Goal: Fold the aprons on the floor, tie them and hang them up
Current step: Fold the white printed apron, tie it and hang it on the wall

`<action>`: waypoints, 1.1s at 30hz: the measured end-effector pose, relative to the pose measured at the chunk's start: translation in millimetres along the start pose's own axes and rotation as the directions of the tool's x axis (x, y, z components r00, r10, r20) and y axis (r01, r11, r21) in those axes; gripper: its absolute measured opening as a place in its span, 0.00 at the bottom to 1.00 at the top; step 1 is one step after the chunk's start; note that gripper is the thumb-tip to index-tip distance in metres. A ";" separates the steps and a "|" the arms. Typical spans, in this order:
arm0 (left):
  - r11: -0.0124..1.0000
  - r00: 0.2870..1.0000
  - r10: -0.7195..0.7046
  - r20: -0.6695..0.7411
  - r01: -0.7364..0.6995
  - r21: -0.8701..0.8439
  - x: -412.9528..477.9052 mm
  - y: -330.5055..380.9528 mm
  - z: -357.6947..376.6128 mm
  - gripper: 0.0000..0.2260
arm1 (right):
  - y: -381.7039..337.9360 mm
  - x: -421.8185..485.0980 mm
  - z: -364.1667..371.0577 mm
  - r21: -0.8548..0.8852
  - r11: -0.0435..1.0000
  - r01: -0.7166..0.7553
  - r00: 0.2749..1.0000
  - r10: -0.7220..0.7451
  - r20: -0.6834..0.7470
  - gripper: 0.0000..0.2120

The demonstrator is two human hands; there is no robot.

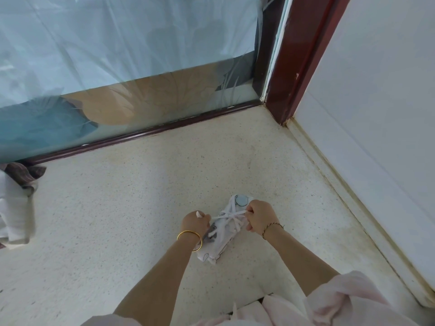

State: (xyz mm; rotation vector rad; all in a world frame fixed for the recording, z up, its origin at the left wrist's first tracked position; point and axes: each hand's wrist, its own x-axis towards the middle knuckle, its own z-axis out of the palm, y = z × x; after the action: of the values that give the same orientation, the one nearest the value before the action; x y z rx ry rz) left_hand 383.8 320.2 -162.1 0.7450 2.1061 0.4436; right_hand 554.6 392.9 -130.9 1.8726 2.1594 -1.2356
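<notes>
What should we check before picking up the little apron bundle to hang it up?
1. Apron folded small: ok. The apron lies as a tight roll on the floor.
2. Strings wrapped round it: ok. The white strings cross its middle.
3. Both ends held: ok. The left hand and right hand each grip a string end.
4. Knot pulled tight: cannot tell.
5. Other cloth folded: not ok. A cloth pile lies loose at the left edge.
6. Somewhere to hang it: cannot tell, no hook in view.
</notes>
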 end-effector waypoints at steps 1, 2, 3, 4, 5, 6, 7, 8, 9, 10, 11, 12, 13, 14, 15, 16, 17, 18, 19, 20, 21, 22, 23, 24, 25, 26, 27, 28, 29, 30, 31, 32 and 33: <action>0.999 0.999 -0.033 0.007 0.034 -0.012 0.2 0.4 -1.3 0.16 | 2.7 1.6 -0.8 0.019 0.999 -0.026 1.000 0.027 -0.003 0.11; 0.998 0.998 -0.062 0.015 0.062 -0.029 0.9 -0.1 -2.7 0.17 | 5.3 3.2 -1.3 0.043 0.998 -0.050 0.999 0.050 -0.005 0.09; 0.996 0.996 -0.080 0.026 0.081 -0.048 2.0 0.0 -4.2 0.17 | 6.0 3.8 -2.5 0.058 0.996 -0.063 0.998 0.064 -0.007 0.07; 0.993 0.995 -0.094 0.036 0.096 -0.061 4.5 -1.0 -4.1 0.17 | 7.1 5.2 -3.2 0.060 0.996 -0.065 0.998 0.066 -0.008 0.07; 0.991 0.993 -0.110 0.043 0.113 -0.067 4.6 -1.3 -3.5 0.17 | 8.2 5.2 -3.1 0.059 0.996 -0.068 0.998 0.068 -0.009 0.07; 0.989 0.992 -0.122 0.042 0.125 -0.074 5.2 -0.6 -2.6 0.17 | 8.4 5.3 -2.9 0.064 0.996 -0.066 0.998 0.067 -0.016 0.07; 0.987 0.990 -0.132 0.040 0.135 -0.090 5.0 1.0 -3.5 0.16 | 7.0 4.0 -4.1 0.070 0.996 -0.059 0.998 0.061 -0.025 0.07; 0.983 0.990 -0.135 0.038 0.139 -0.118 7.0 2.1 -5.9 0.16 | 4.9 3.0 -5.4 0.075 0.996 -0.042 0.999 0.044 -0.029 0.06; 0.980 0.991 -0.131 0.028 0.134 -0.150 8.1 5.0 -10.2 0.14 | 1.1 2.0 -7.9 0.085 0.996 -0.011 1.000 0.013 -0.025 0.05; 0.982 0.993 -0.116 0.003 0.115 -0.151 9.4 8.4 -16.0 0.12 | -2.2 0.7 -11.2 0.091 0.995 0.030 0.999 -0.028 -0.025 0.05; 0.992 0.994 -0.086 -0.067 0.079 -0.097 9.9 13.7 -25.0 0.07 | -6.7 -0.6 -17.4 0.073 0.994 0.080 0.996 -0.078 -0.036 0.05; 0.999 0.984 -0.044 -0.172 0.043 -0.014 9.3 17.4 -34.1 0.06 | -11.2 -1.9 -24.3 0.034 0.992 0.123 0.991 -0.121 -0.054 0.05; 0.997 0.965 0.030 -0.259 -0.011 0.074 8.0 24.7 -43.4 0.13 | -18.2 -5.8 -33.3 0.005 0.989 0.149 0.986 -0.148 -0.078 0.06; 0.988 0.949 0.134 -0.286 -0.107 0.108 5.0 33.2 -48.5 0.19 | -24.3 -7.4 -41.1 -0.016 0.985 0.172 0.981 -0.173 -0.087 0.06; 0.961 0.932 0.272 -0.240 -0.254 0.106 -1.6 46.7 -53.1 0.22 | -31.4 -10.8 -49.7 -0.024 0.982 0.187 0.977 -0.189 -0.103 0.07; 0.911 0.902 0.412 -0.131 -0.404 0.083 -8.2 62.7 -53.5 0.24 | -38.5 -14.9 -59.4 -0.035 0.980 0.198 0.972 -0.201 -0.123 0.07; 0.863 0.865 0.501 0.000 -0.500 0.069 -17.3 77.9 -51.1 0.25 | -46.0 -19.7 -68.9 -0.052 0.977 0.206 0.968 -0.212 -0.134 0.06; 0.828 0.830 0.547 0.110 -0.556 0.081 -24.0 91.9 -46.6 0.27 | -52.9 -23.9 -78.8 -0.067 0.975 0.213 0.964 -0.221 -0.145 0.05; 0.803 0.805 0.565 0.182 -0.587 0.100 -30.0 105.6 -42.3 0.30 | -59.2 -30.4 -90.0 -0.065 0.974 0.215 0.961 -0.223 -0.162 0.04; 0.794 0.796 0.572 0.201 -0.598 0.110 -34.9 118.7 -38.7 0.33 | -64.8 -36.8 -101.6 -0.055 0.974 0.219 0.957 -0.226 -0.182 0.04; 0.793 0.795 0.579 0.181 -0.601 0.104 -37.7 131.1 -34.9 0.35 | -70.0 -43.7 -113.0 -0.052 0.972 0.230 0.948 -0.236 -0.212 0.04; 0.786 0.790 0.594 0.154 -0.610 0.096 -42.2 144.7 -31.2 0.37 | -74.3 -50.3 -125.4 -0.054 0.968 0.245 0.936 -0.251 -0.246 0.05; 0.779 0.782 0.612 0.120 -0.622 0.078 -48.0 156.8 -29.0 0.36 | -79.1 -56.4 -137.1 -0.053 0.963 0.265 0.924 -0.270 -0.270 0.04; 0.768 0.768 0.632 0.099 -0.638 0.048 -53.0 170.0 -27.0 0.35 | -83.0 -63.0 -150.0 -0.061 0.958 0.281 0.910 -0.286 -0.301 0.04; 0.752 0.750 0.655 0.089 -0.659 0.016 -59.6 184.5 -25.7 0.33 | -85.5 -71.6 -163.3 -0.061 0.954 0.293 0.895 -0.296 -0.333 0.04; 0.744 0.740 0.666 0.095 -0.668 -0.012 -65.8 198.1 -25.6 0.32 | -86.8 -79.3 -176.8 -0.028 0.952 0.305 0.881 -0.294 -0.371 0.05; 0.740 0.733 0.671 0.113 -0.670 -0.050 -72.7 211.1 -27.6 0.31 | -85.9 -87.3 -189.7 0.062 0.944 0.324 0.867 -0.270 -0.420 0.06; 0.728 0.716 0.686 0.130 -0.676 -0.118 -80.4 223.8 -30.2 0.29 | -82.3 -96.0 -202.1 0.195 0.915 0.353 0.845 -0.222 -0.487 0.07; 0.700 0.687 0.712 0.142 -0.680 -0.217 -86.4 236.2 -34.3 0.26 | -75.7 -103.8 -214.1 0.317 0.865 0.390 0.810 -0.159 -0.564 0.07; 0.654 0.649 0.749 0.136 -0.689 -0.313 -91.8 246.7 -40.3 0.21 | -67.9 -110.3 -222.7 0.405 0.810 0.424 0.772 -0.090 -0.629 0.08; 0.597 0.604 0.788 0.119 -0.702 -0.388 -99.1 257.7 -48.4 0.17 | -59.7 -118.1 -230.7 0.444 0.780 0.441 0.740 -0.035 -0.672 0.08; 0.550 0.567 0.816 0.111 -0.704 -0.449 -106.3 270.1 -56.5 0.15 | -52.3 -124.0 -238.4 0.474 0.763 0.440 0.736 -0.004 -0.677 0.08; 0.527 0.545 0.828 0.129 -0.680 -0.510 -113.4 279.7 -63.4 0.12 | -46.5 -126.3 -241.1 0.531 0.739 0.414 0.779 0.014 -0.627 0.10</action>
State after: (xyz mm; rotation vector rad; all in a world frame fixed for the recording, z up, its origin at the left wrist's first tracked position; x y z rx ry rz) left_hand 484.3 456.6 95.6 1.3839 1.1516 1.1013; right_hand 660.7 427.4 121.7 2.6543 2.5074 -1.8370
